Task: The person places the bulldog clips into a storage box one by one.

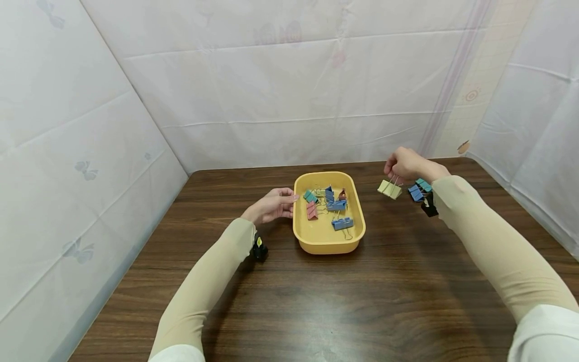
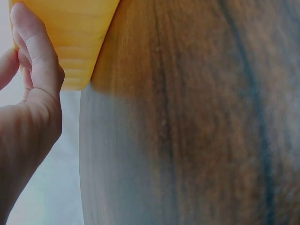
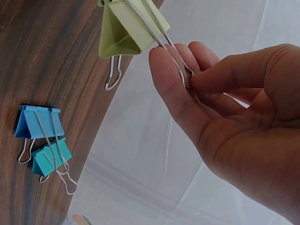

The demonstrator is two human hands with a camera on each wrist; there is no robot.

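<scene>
Right hand [image 1: 405,163] pinches green clip [image 1: 390,189] above table | left hand [image 1: 273,204] touches tray rim [image 1: 296,201]

Tray [image 1: 327,240] sits mid-table [image 1: 316,301], w/ several binder clips [image 1: 332,203] inside. Left hand [image 1: 271,205] touches tray's left wall. Right hand [image 1: 407,163] is right of tray & further back, above table, w/ one clip [image 1: 390,189] hanging from its fingers. Two more clips [image 1: 419,190] lie on table just right of that, touching each other.
</scene>
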